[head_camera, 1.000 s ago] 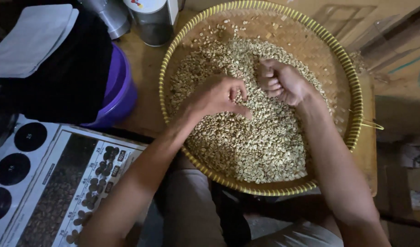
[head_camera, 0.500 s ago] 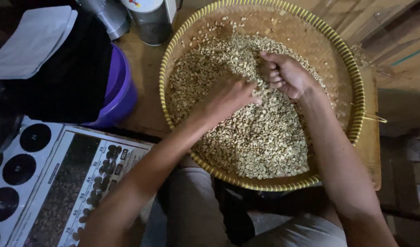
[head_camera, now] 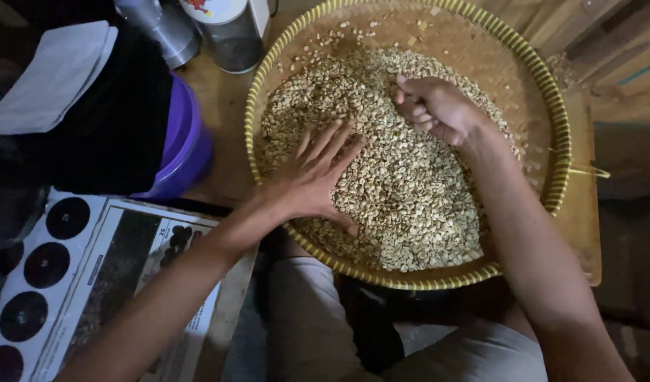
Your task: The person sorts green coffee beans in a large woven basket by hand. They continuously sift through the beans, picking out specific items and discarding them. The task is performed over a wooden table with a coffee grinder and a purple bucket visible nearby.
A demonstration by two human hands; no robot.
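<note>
A round woven tray with a yellow rim holds a wide layer of pale beans. My left hand lies flat on the beans at the tray's left side, fingers spread apart and pointing up-right. My right hand rests on the beans near the upper middle, fingers curled inward into a loose fist; whether beans are inside it is hidden. The tray sits on a wooden surface above my knees.
A purple bucket covered by dark cloth and a white cloth stands left of the tray. Two metal containers stand at the top. A printed poster board with dark circles lies at the lower left.
My left hand has opened from a curled grip to flat spread fingers and slid left across the beans. My right hand has stayed curled near the same spot.
</note>
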